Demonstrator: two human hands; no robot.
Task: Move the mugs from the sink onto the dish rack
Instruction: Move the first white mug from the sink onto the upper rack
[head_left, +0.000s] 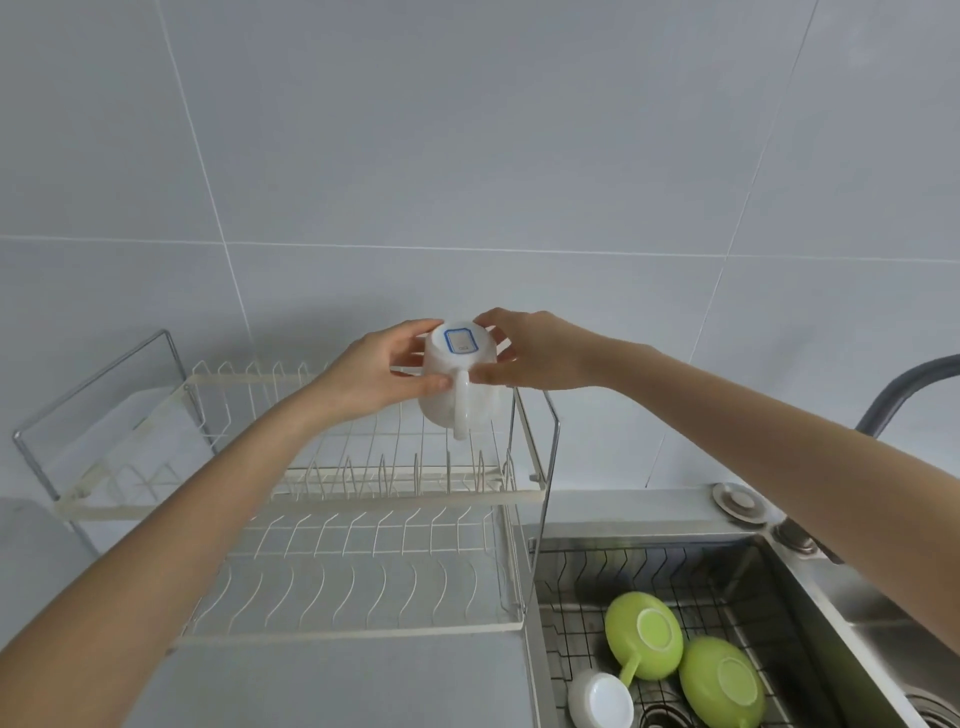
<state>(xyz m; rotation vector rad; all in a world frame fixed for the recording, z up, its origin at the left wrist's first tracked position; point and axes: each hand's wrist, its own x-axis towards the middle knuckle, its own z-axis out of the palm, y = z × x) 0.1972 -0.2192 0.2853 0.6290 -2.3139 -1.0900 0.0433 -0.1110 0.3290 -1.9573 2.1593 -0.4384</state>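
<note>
A white mug (457, 374) is held upside down over the right end of the dish rack's upper tier (363, 499), its handle facing me and a blue-edged label on its base. My left hand (379, 371) grips its left side and my right hand (524, 348) grips its right side. In the sink (779, 571) at lower right two green mugs (644, 636) (722, 680) lie bottom up on a wire basket. A smaller white mug (600, 699) lies beside them at the frame's lower edge.
The two-tier cream wire rack has a lower shelf (353, 587) of curved wires with nothing on it. A grey tiled wall (467, 156) rises behind. A dark tap (904, 389) arches over the sink at right, beside a round metal fitting (740, 501).
</note>
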